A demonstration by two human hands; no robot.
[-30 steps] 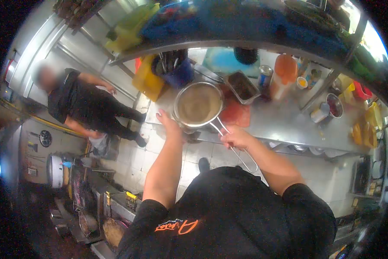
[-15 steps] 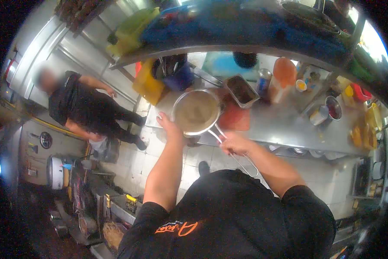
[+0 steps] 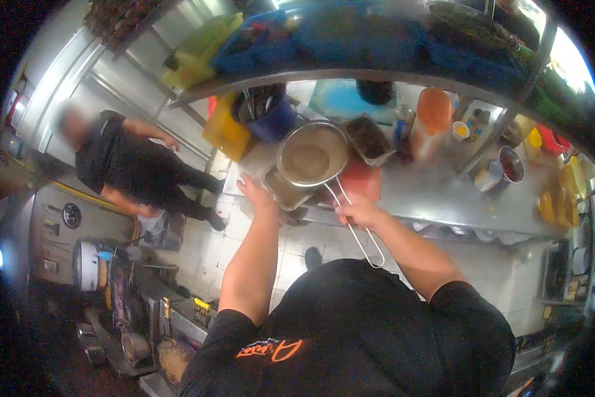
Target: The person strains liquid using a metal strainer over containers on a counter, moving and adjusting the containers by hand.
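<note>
My right hand grips the long wire handle of a round metal strainer, which holds a pale, cloudy layer. Under the strainer's lower left side shows a metal container with pale contents, at the table's front edge. My left hand holds this container by its left side, the thumb sticking up and the other fingers partly hidden. To the right of the strainer lie a red board and a rectangular metal tray with dark contents.
A blue bucket with utensils and a yellow container stand behind on the left. An orange-lidded container is at the back of the steel table. A shelf crosses above. Another person stands at the left.
The strainer went slightly toward me, then up and to the right, uncovering the metal container beneath it. My left hand has stayed nearly in place.
</note>
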